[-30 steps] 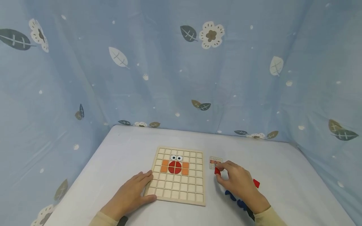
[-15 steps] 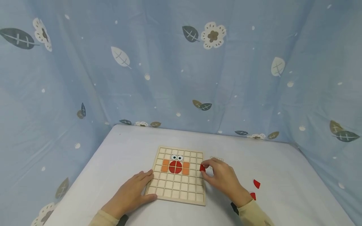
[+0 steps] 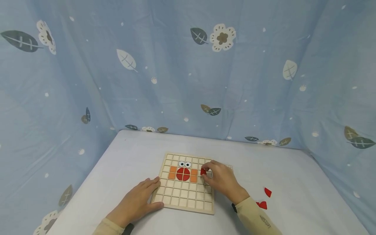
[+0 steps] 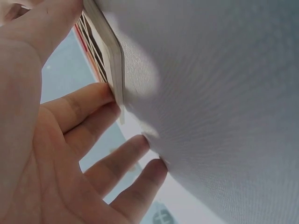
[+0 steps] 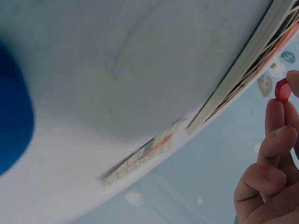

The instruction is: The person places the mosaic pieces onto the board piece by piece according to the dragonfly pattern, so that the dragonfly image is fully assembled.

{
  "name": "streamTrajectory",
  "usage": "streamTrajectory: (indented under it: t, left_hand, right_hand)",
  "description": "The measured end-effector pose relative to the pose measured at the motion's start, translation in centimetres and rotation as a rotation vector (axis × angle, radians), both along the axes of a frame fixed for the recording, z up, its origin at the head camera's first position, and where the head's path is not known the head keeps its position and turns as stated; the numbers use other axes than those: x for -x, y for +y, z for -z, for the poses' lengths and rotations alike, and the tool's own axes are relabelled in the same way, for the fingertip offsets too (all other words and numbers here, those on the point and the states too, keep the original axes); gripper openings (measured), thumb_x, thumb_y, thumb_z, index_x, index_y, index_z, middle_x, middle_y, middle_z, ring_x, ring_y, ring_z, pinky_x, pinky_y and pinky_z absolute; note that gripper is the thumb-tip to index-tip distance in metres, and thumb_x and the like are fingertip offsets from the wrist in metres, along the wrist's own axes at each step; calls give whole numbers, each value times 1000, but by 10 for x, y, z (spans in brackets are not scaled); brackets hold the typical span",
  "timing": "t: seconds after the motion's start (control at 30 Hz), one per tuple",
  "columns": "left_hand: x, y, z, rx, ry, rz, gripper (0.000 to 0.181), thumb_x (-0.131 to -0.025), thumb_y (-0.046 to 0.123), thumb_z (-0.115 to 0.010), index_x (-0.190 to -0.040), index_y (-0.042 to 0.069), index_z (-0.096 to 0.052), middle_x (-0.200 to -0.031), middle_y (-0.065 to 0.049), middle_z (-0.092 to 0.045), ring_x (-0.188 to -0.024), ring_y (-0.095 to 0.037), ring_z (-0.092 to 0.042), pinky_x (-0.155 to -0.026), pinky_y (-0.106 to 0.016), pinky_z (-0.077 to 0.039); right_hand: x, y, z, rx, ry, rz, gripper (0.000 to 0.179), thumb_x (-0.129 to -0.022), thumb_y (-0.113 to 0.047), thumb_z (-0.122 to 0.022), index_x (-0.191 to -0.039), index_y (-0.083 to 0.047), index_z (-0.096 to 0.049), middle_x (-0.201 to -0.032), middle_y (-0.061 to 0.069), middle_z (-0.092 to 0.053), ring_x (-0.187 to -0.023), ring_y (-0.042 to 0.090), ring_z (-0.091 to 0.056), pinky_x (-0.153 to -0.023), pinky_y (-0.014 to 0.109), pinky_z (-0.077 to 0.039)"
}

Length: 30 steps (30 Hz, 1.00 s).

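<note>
My right hand point(image 3: 223, 179) pinches a red quarter-circle tile point(image 3: 203, 171) over the right part of a wooden grid board point(image 3: 184, 194). In the right wrist view, thumb and finger hold this red tile point(image 5: 283, 91) by its edges, above the surface. My left hand point(image 3: 138, 199) rests at the board's left front corner, thumb along the front edge. The left wrist view has its fingertips touching the board's side point(image 4: 110, 44). On the board lie a red circle of quarter tiles point(image 3: 183, 174), two eye tiles point(image 3: 184, 164), and orange tiles point(image 3: 194, 175) on both sides.
Loose red tiles point(image 3: 268, 192) lie to the right on the white tabletop. A small pattern card point(image 5: 145, 156) lies right of the board, mostly covered by my right hand in the head view. A blurred blue shape point(image 5: 13, 107) is close to the right wrist camera.
My right hand has moved left with the red tile, from beside the pattern card to over the board. Red tiles it covered now show. The left hand stays put.
</note>
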State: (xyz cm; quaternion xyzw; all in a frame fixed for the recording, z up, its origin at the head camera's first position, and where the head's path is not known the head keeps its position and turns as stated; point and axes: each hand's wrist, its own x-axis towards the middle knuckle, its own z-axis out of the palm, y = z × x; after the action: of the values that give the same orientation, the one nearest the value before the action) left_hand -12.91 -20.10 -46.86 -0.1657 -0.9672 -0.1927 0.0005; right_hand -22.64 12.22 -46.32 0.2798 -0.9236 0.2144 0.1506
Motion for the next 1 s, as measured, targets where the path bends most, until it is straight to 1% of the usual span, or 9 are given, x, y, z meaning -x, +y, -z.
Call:
streamTrajectory:
  t: [0.17,0.33,0.5,0.77,0.9,1.0]
  left_hand:
    - [0,1,0,3,-1,-3,82,-85,63,-70,-141,4,-58,-152,-8,-50,-137,-40,-46,-112,-55,-40]
    - [0,1,0,4,7,-6,82,-86,63,-70,-142,5,-58,-152,-7,-50,-138,-40,-46,-112,-55,-41]
    - [0,1,0,3,6,-8,82,-86,62,-71,-142,4,-58,-153,-8,-50,-137,-40,-46,-112,-55,-41]
    - [1,2,-1,3,-16,-16,82,-85,61,-72,-142,5,-58,-153,-8,-50,-138,-40,-46,-112,-55,-40]
    - [1,3,-1,4,-21,-23,82,-85,62,-72,-142,5,-58,-153,-7,-50,-138,-39,-46,-113,-55,-40]
    - [1,2,0,6,-22,-25,82,-85,62,-72,-142,5,-58,-153,-7,-49,-139,-38,-45,-113,-55,-39]
  right_hand:
    - [6,-2,2,-36,-60,-6,23,-81,-21,-86,-102,-16,-76,-92,-7,-69,-81,10,-67,-72,30,-58]
    - [13,-6,2,-72,-134,-4,25,-84,-23,-83,-106,-15,-77,-94,-8,-69,-85,8,-65,-77,31,-58]
    - [17,-9,3,-94,-183,-8,21,-86,-23,-81,-105,-17,-78,-94,-9,-70,-87,8,-66,-80,33,-58]
    - [19,-11,0,-100,-228,-14,13,-88,-21,-80,-100,-17,-78,-94,-7,-71,-90,13,-67,-81,38,-58]
    - [21,-11,-2,-125,-249,-15,14,-89,-21,-79,-102,-16,-79,-94,-8,-71,-90,13,-67,-81,38,-57]
    - [20,-13,-4,-155,-250,-19,16,-89,-21,-79,-105,-15,-80,-96,-7,-70,-89,13,-66,-79,36,-57]
